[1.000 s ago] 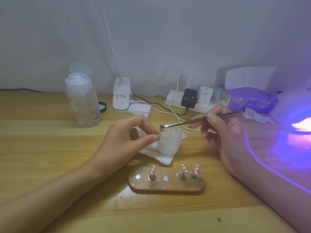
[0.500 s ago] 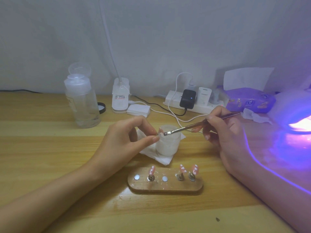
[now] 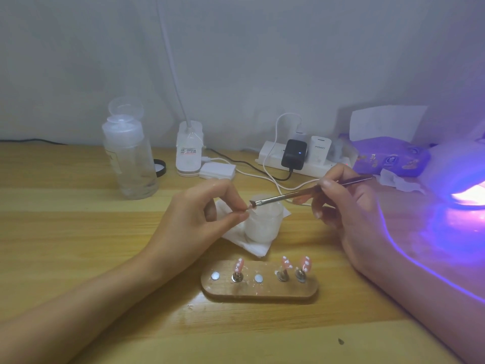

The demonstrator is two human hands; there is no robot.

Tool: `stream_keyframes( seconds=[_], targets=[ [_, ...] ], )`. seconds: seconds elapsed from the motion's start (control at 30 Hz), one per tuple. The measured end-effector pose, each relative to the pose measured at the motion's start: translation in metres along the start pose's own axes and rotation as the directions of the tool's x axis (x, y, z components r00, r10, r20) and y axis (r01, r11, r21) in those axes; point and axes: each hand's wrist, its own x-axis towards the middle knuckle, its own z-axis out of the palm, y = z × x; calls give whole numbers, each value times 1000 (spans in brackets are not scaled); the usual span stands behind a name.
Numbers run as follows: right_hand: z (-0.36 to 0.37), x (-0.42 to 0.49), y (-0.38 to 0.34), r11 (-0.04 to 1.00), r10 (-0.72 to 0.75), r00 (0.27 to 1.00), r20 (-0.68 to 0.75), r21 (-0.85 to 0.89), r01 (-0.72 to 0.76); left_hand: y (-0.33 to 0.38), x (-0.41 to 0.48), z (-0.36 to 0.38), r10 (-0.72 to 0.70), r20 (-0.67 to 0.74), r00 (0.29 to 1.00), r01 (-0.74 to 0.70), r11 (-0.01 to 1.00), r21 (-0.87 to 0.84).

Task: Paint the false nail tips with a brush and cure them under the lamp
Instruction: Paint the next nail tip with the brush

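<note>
My left hand (image 3: 195,219) pinches a small false nail tip (image 3: 246,208) between thumb and forefinger, mostly hidden by the fingertips. My right hand (image 3: 346,206) grips a thin brush (image 3: 296,193) like a pen, and its dark bristles touch the tip. Behind them a frosted white jar (image 3: 265,224) stands on a folded tissue (image 3: 252,245). In front, a wooden holder (image 3: 259,287) carries three pink nail tips with white dots (image 3: 286,262) on metal stands. The curing lamp (image 3: 462,177) glows violet at the right edge.
A clear pump bottle (image 3: 130,156) stands at the back left beside a small black lid (image 3: 160,168). A white desk-lamp base (image 3: 189,148), a power strip with chargers (image 3: 294,157) and trailing cables lie along the wall. A purple tissue pack (image 3: 388,156) sits near the lamp.
The brush tip has come down and left from above the jar onto the nail tip in my left hand. Both hands otherwise keep their places.
</note>
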Motion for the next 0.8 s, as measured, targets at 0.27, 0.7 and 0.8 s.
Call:
stream_keyframes(
  seconds=[0.27, 0.7, 0.8],
  targets=[
    [0, 1, -1, 999, -5, 1000, 1, 50, 5, 1, 0, 0, -5, -12, 1000, 5, 1000, 15],
    [0, -1, 0, 999, 11, 1000, -10, -30, -11, 1, 0, 1, -4, -16, 1000, 5, 1000, 8],
    [-2, 0, 0, 1000, 1, 999, -45, -9, -2, 1, 0, 1, -5, -14, 1000, 5, 1000, 7]
  ],
)
